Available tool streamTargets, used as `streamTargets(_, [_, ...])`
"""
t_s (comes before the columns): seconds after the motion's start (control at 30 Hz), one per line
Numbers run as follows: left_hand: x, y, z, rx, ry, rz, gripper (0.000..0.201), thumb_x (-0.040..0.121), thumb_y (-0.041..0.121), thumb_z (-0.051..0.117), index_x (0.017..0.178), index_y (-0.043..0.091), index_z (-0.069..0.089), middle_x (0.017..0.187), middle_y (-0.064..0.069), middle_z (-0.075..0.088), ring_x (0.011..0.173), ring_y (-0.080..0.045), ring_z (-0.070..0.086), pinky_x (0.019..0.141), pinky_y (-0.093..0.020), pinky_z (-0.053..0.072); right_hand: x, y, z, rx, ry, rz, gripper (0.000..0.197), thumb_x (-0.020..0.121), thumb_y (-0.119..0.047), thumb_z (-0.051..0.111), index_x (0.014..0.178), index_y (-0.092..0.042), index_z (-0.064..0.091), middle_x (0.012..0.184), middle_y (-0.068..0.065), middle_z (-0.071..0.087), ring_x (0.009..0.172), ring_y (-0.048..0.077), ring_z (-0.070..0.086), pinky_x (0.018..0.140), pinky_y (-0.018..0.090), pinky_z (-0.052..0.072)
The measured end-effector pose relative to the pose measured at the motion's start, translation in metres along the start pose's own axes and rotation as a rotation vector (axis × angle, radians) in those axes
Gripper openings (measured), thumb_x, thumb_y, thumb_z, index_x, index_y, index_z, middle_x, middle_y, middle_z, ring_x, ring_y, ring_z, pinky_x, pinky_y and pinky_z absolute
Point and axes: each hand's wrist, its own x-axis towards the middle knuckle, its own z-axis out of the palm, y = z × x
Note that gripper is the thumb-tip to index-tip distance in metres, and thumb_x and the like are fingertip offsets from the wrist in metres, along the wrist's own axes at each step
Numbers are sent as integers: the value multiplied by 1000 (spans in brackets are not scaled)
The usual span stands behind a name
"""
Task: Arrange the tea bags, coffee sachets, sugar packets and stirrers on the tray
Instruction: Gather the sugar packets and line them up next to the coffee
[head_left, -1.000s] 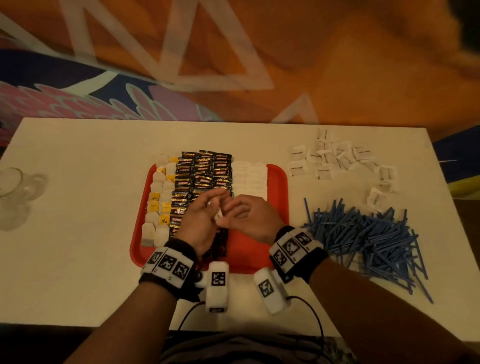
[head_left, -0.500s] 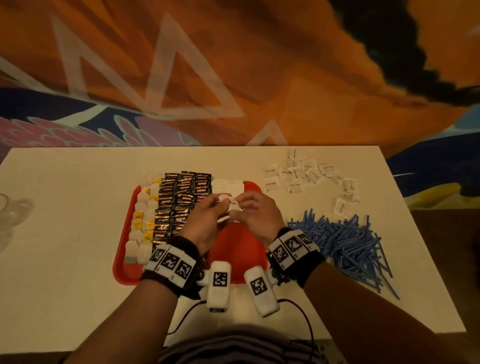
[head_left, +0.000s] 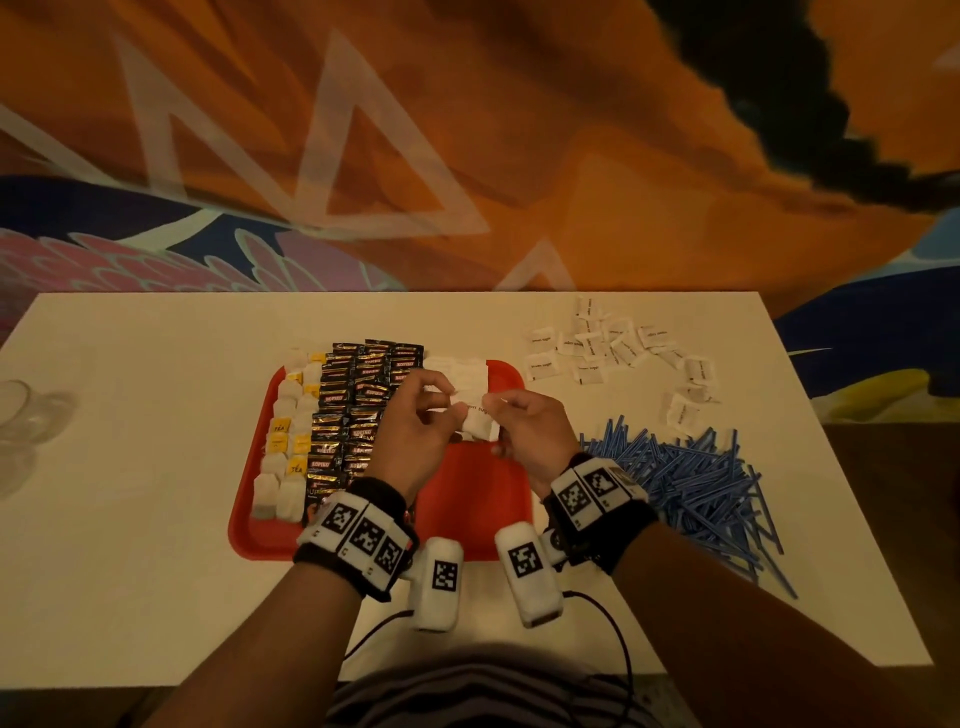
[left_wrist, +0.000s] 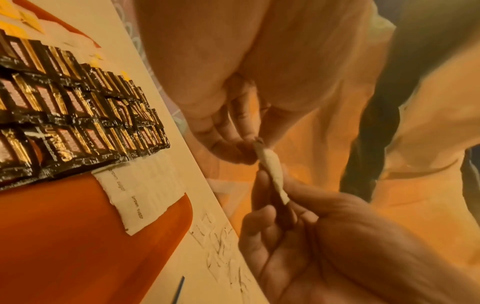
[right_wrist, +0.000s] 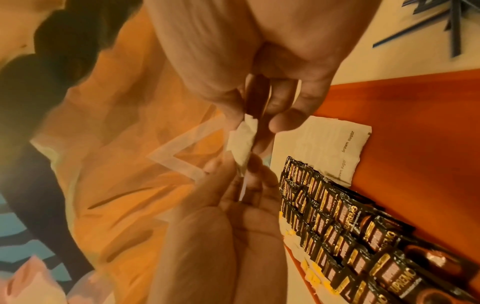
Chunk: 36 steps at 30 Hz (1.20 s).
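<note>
A red tray (head_left: 472, 509) sits mid-table with tea bags (head_left: 288, 441) in its left columns, black coffee sachets (head_left: 358, 400) in the middle and white sugar packets (head_left: 467, 371) laid at its far right. Both hands hover above the tray's centre. My left hand (head_left: 415, 415) and right hand (head_left: 519, 421) pinch the same small bunch of white sugar packets (head_left: 475, 415) between their fingertips, held edge-on in the left wrist view (left_wrist: 271, 168) and the right wrist view (right_wrist: 242, 142). Laid "brown sugar" packets (right_wrist: 324, 148) lie beside the sachets.
Loose sugar packets (head_left: 618, 348) are scattered on the white table (head_left: 130, 519) to the tray's far right. A heap of blue stirrers (head_left: 685, 483) lies right of the tray. A clear glass cup (head_left: 21, 421) stands at the left edge.
Both hands have lifted from low over the tray's near part to higher above its centre, still joined on the packets. The head camera has tilted up.
</note>
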Motion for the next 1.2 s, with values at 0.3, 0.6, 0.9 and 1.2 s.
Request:
streamTargets(0.3, [-3, -12, -10, 72, -16, 16, 23, 93, 4, 66, 99, 23, 75, 96, 0, 74, 81, -26, 68, 78, -36, 58, -10, 2, -2, -53, 150, -181, 15, 84, -26, 75, 91, -13, 73, 79, -1, 73, 55, 3, 61, 50, 19, 49])
streamTargets(0.6, [2, -33, -22, 70, 8, -39, 26, 94, 5, 64, 99, 28, 77, 100, 9, 75, 94, -11, 68, 82, -23, 55, 6, 25, 4, -76, -140, 57, 19, 84, -18, 75, 100, -7, 73, 91, 13, 75, 72, 18, 68, 55, 24, 47])
streamTargets(0.9, [15, -70, -55, 112, 222, -162, 26, 97, 7, 59, 108, 26, 73, 104, 7, 73, 83, -11, 69, 75, -28, 59, 46, 73, 15, -325, 14, 134, 34, 80, -30, 79, 108, -13, 72, 98, 3, 75, 77, 18, 73, 71, 28, 58])
streamTargets(1.2, [-4, -97, -109, 116, 312, -248, 20, 98, 7, 58, 107, 19, 72, 102, 6, 72, 73, -10, 68, 66, -24, 56, 82, 81, 36, -606, 51, 161, 43, 89, -26, 70, 126, -7, 62, 127, 8, 65, 117, 21, 60, 89, 21, 44])
